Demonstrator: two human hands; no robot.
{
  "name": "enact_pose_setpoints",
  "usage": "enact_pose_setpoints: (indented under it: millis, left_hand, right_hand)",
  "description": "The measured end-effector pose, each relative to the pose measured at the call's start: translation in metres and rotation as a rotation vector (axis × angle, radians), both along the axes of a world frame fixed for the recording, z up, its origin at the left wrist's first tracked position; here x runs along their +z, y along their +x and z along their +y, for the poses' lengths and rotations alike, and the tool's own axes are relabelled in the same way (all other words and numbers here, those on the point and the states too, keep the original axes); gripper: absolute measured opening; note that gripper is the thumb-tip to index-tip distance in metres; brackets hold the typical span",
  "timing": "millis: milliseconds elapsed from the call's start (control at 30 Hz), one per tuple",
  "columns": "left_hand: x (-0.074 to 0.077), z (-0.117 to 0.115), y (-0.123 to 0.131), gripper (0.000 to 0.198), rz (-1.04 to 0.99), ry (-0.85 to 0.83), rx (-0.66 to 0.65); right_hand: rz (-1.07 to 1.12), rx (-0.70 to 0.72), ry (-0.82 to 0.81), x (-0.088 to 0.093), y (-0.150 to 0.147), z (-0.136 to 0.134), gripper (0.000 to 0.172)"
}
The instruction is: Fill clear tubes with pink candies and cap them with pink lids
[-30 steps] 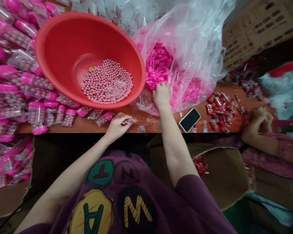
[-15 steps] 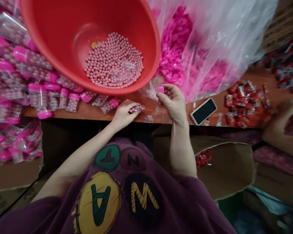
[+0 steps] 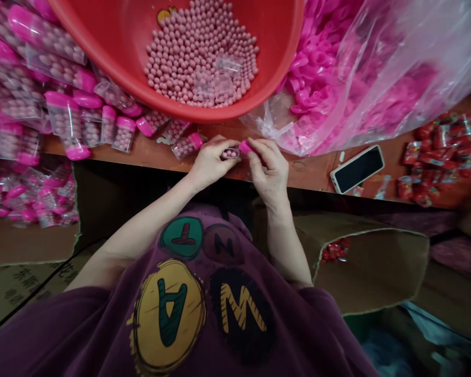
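Observation:
My left hand (image 3: 212, 161) is wrapped round a small clear container (image 3: 230, 153) filled with pink beads, its uncapped mouth facing right. Between thumb and fingertips, my right hand (image 3: 270, 170) pinches a bright pink cap (image 3: 245, 147), held close beside that mouth; whether they touch I cannot tell. Just left of my left hand, a capped container of beads (image 3: 187, 146) lies on the brown table (image 3: 153, 155). Behind both hands stands a red basin (image 3: 220, 112) with loose pink beads (image 3: 198, 50) and a few clear empty containers in it.
Capped bead containers (image 3: 63, 118) are heaped at left, with more in a cardboard box (image 3: 27, 246) below. At right are a plastic bag of pink caps (image 3: 317, 68), a phone (image 3: 357, 168) and small red packets (image 3: 439, 157). An open carton (image 3: 372, 272) stands below the table edge.
My right hand has brought the pink cap left and down to the container's mouth. My left hand still holds the container. The camera view has shifted, and the person at right has left view.

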State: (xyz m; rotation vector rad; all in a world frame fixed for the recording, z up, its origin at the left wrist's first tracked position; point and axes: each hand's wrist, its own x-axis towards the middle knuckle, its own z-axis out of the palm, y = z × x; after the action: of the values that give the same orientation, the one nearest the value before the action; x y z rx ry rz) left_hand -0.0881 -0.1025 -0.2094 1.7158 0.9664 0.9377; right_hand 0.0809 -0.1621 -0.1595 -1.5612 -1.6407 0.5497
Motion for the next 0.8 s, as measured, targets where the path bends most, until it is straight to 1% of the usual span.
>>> enact_pose_setpoints:
  millis: [133, 267, 467, 567, 667, 800]
  left_hand:
    - [0.000, 0.002, -0.002, 0.023, -0.003, -0.016, -0.021]
    - [-0.001, 0.001, -0.003, 0.024, -0.010, -0.016, -0.031]
    - [-0.002, 0.001, -0.002, 0.024, 0.000, -0.014, -0.047]
    - [-0.002, 0.001, -0.002, 0.024, -0.012, -0.005, -0.055]
    - [-0.003, 0.000, -0.001, 0.024, -0.034, 0.004, -0.054]
    - [-0.003, 0.000, -0.001, 0.024, -0.027, 0.017, -0.045]
  right_hand:
    - [-0.079, -0.017, -0.002, -0.001, 0.000, 0.000, 0.031]
    - [-0.110, -0.018, 0.012, -0.003, 0.001, -0.003, 0.031]
    - [-0.094, -0.080, -0.016, -0.016, -0.002, -0.008, 0.037]
    - [-0.101, -0.066, -0.035, -0.019, -0.002, -0.011, 0.040]
    - [-0.163, -0.012, -0.064, -0.015, 0.001, -0.013, 0.041]
    - [-0.293, 0.057, -0.089, -0.001, 0.009, -0.011, 0.039]
